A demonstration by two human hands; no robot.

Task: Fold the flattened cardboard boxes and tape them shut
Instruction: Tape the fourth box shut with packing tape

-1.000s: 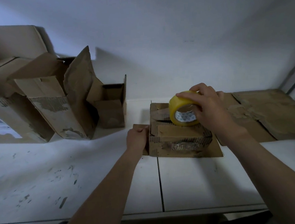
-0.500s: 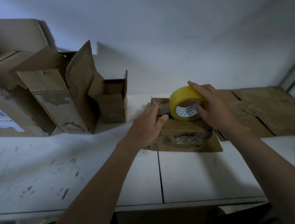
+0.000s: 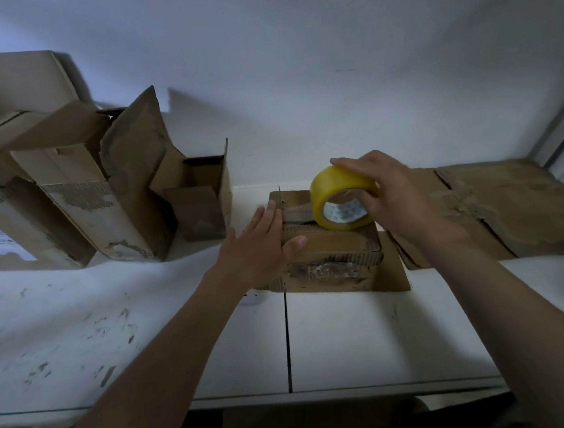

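A small folded cardboard box sits on the white table in front of me, its top flaps closed. A yellow tape roll stands on edge on the box top, and my right hand grips it from the right, fingers over its rim. My left hand lies flat with straight fingers on the box's left top edge, thumb resting on the near flap.
Flattened cardboard sheets lie to the right of the box. At the left stand several opened and torn cardboard boxes, one small open box nearest. A white wall rises just behind. The table's front edge is close to me.
My left hand moved from the box's left side up onto its top edge and flattened there. My right hand stays on the tape roll on the box.
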